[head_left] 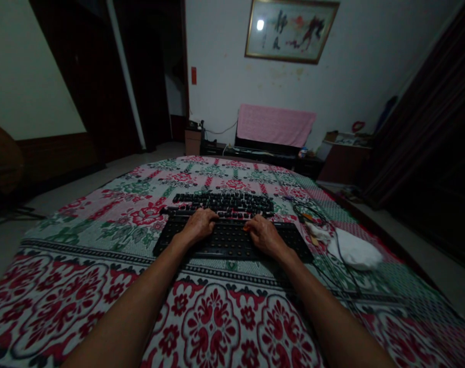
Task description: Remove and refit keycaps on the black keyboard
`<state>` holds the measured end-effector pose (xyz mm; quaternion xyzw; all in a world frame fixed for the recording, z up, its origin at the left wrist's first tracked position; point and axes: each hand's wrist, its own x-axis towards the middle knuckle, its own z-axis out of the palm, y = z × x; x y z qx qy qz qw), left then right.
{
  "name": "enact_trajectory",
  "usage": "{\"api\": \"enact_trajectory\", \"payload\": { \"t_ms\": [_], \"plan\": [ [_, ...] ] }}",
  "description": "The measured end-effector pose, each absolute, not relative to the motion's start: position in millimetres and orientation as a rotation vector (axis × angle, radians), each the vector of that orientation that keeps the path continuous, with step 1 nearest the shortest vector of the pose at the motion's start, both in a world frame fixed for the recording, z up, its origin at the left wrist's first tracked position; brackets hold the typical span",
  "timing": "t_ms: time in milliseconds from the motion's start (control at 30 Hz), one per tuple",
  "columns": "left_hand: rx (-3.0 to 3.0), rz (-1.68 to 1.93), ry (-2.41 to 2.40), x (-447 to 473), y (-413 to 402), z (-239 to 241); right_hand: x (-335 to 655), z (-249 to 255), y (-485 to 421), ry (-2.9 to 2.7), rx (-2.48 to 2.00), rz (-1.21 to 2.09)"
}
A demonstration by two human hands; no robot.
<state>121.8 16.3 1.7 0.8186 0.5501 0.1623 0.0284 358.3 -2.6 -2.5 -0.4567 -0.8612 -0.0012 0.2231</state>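
A black keyboard [228, 243] with its keycaps off lies on the patterned bed cover, its rows of bare key posts showing. My left hand [200, 225] rests on its left half, with the fingers curled down around the far edge. Over the right half, my right hand [263, 234] pinches a small orange object [246, 228], mostly hidden by the fingers. Loose black keycaps [224, 200] lie in rows on the cloth just beyond the keyboard.
To the right lie a white cloth or bag [357, 249] and a dark cable [341, 255]. The red, green and white bed cover [213, 322] spreads all around. Past the bed's far edge, a pink towel [276, 125] hangs over a screen on a low cabinet.
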Motion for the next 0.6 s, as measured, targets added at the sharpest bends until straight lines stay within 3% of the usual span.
{"api": "enact_trajectory", "payload": {
  "t_ms": [600],
  "plan": [
    [2.535,0.507,1.701,121.2,21.2,-4.7,343.5,-2.4,-2.5,-2.364,-1.231,0.033]
  ]
}}
